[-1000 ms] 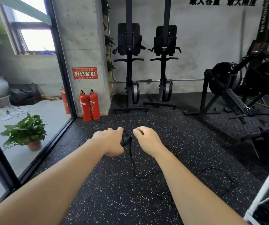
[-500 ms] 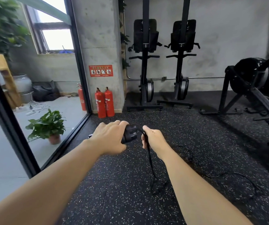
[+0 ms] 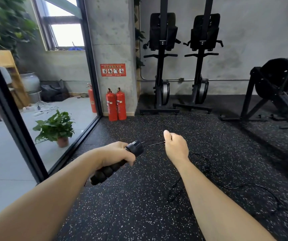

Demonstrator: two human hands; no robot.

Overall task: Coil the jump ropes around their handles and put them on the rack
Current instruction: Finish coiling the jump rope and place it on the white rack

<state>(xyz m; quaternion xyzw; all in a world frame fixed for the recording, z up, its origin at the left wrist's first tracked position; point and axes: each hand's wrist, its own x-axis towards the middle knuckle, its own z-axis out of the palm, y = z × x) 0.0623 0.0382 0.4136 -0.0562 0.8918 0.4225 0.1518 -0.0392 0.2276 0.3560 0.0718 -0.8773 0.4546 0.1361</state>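
Note:
My left hand [image 3: 117, 153] grips the black jump rope handles [image 3: 112, 166], which point up and to the right with a round cap at the top end. From that cap the thin black rope [image 3: 154, 142] runs right into my right hand [image 3: 175, 145], whose curled fingers hold it. The remaining rope [image 3: 240, 186] hangs down behind my right forearm and lies in loose loops on the floor at the right. No rack is in view.
The speckled black rubber floor [image 3: 139, 214] spreads below me. A glass wall [image 3: 52, 136] with a potted plant [image 3: 56, 127] behind it stands left. Two red fire extinguishers [image 3: 116, 105] lean at the pillar. Black gym machines [image 3: 162, 66] line the back wall and right side [image 3: 279, 87].
My hands have moved apart, drawing a short stretch of rope taut between them. The handles have tilted so their lower foam ends now show below my left hand. The view has swung left.

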